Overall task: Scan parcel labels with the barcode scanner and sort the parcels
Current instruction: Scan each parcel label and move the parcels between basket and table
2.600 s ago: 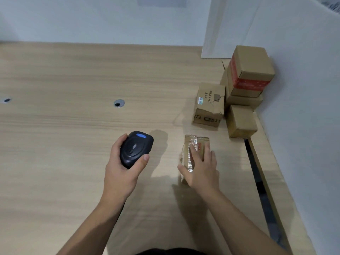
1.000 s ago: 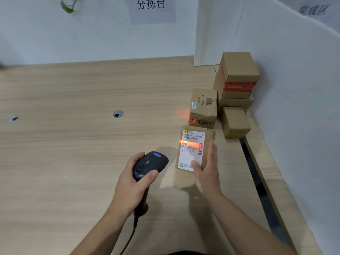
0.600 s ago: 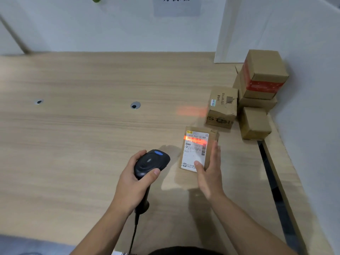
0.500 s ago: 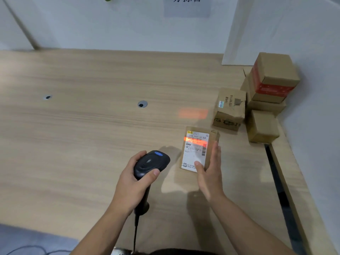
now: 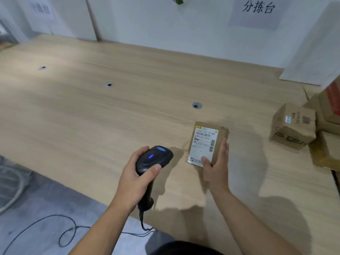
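A small brown parcel (image 5: 206,142) with a white barcode label on top lies on the wooden table (image 5: 110,116). My right hand (image 5: 216,165) holds it at its near right corner, thumb on the label and fingers along its right side. My left hand (image 5: 136,178) grips a black barcode scanner (image 5: 152,160) by the handle, its head aimed toward the parcel from the left; a blue light shows on it. No red beam falls on the label.
Several cardboard boxes (image 5: 292,126) are stacked at the right edge against a white partition. Cable holes (image 5: 196,105) dot the table. A white wall with a sign (image 5: 257,8) runs behind. The scanner's cable (image 5: 73,229) trails over the grey floor at lower left.
The red scan beam on the label has gone out. The view has swung left; hands, scanner and parcel keep the same arrangement.
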{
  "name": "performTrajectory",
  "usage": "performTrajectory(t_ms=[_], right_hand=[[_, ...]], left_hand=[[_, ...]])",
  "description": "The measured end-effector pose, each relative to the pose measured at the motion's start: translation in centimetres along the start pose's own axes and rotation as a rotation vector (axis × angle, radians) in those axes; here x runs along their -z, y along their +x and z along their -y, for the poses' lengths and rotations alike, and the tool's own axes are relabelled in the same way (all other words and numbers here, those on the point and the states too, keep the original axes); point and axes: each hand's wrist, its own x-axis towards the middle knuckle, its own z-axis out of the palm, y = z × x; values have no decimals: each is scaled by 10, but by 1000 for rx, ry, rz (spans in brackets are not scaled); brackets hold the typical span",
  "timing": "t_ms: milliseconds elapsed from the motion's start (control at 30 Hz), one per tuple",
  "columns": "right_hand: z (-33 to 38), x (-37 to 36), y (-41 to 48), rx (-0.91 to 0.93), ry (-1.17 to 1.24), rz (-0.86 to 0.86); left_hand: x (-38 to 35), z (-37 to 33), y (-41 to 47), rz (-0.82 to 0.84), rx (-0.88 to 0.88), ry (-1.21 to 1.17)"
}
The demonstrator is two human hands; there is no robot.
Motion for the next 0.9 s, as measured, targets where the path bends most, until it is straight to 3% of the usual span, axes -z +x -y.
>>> performTrajectory(t_ms=[300,900], right_hand=[[64,-155,-55,106,33,199],[183,-485,-165,370,13,892]], left_hand=[[164,9,-12,-207,-94,40],[448,52,-53,-1016,-46,58]])
